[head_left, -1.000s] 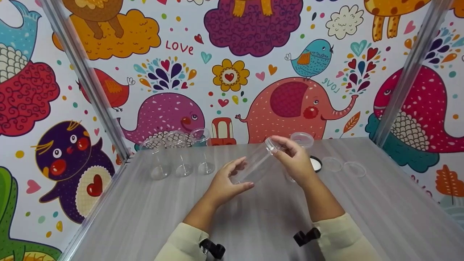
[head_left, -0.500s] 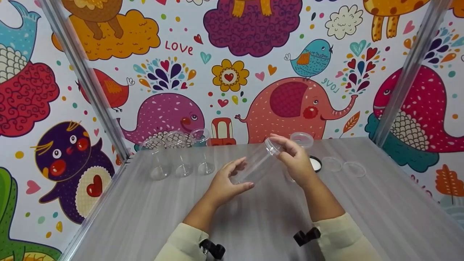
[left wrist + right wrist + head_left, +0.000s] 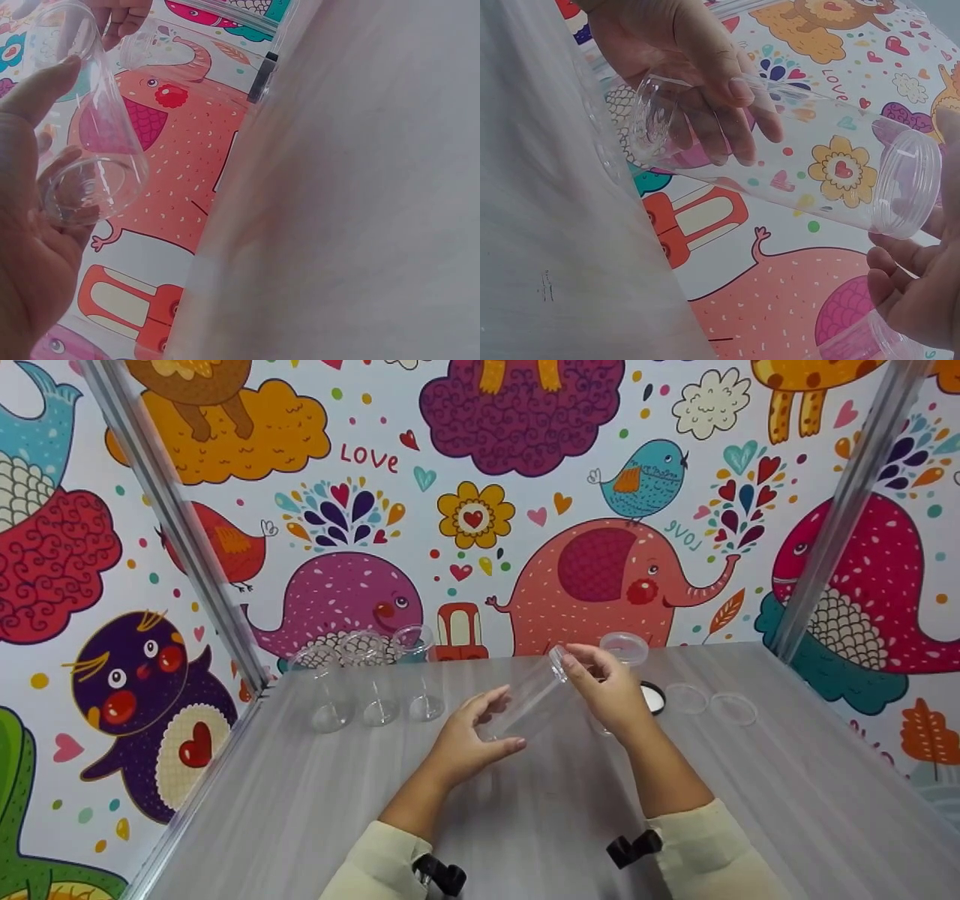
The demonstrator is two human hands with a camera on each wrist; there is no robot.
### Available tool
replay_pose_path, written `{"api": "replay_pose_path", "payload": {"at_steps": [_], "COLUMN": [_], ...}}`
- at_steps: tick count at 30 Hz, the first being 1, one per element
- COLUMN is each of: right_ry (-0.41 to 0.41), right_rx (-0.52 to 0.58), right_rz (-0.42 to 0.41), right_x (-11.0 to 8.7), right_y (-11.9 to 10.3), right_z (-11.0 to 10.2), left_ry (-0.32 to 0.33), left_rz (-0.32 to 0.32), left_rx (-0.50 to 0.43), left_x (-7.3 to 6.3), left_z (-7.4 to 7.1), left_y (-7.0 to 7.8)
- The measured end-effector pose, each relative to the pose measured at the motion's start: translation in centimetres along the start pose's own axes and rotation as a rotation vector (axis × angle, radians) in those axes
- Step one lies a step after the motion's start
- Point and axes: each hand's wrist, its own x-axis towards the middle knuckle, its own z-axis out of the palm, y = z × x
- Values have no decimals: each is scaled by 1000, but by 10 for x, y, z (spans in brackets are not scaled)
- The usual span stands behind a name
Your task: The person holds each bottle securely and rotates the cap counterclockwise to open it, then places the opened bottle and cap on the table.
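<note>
A clear plastic jar (image 3: 527, 699) is held tilted above the table, its ridged end (image 3: 907, 184) up and to the right. My left hand (image 3: 466, 741) grips the lower part, thumb on one side and fingers round the other; the round base (image 3: 96, 191) shows in the left wrist view. At the upper end, my right hand (image 3: 613, 690) pinches the ridged rim between thumb and fingers. In the right wrist view its fingertips (image 3: 889, 255) lie right under that rim. The jar looks empty, and the wall print shows through it.
Three clear jars (image 3: 379, 690) stand upright at the back left. Behind my right hand is another clear jar (image 3: 625, 649), partly hidden. Beside it lie a black-rimmed white disc (image 3: 652, 699) and two clear round rings (image 3: 735, 710). A printed wall borders the grey table (image 3: 540, 825).
My right hand's fingers have loosened round the jar's rim, swung back a little, then closed on it again with the thumb shifted. The left hand and the jar have stayed in place.
</note>
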Motion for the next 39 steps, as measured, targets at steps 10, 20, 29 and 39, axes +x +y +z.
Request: {"api": "replay_pose_path", "payload": {"at_steps": [10,20,29,39], "right_ry": [-7,28,-3,18], "right_rx": [52,185,302,236], "right_rz": [25,-10,-11,7], "right_x": [-2,-5,-7,-27], "right_y": [-1,-1,2,18], "right_z": [1,-5,-17,-49], "left_ry": [1,38,118,236], "left_rz": [1,-22,-41,-141], "left_rx": [17,-11,-54,-17], "left_x": [0,1,5,11], "left_z": [-1,-5,-12,-15], "left_y": [1,-7,-22,-29]}}
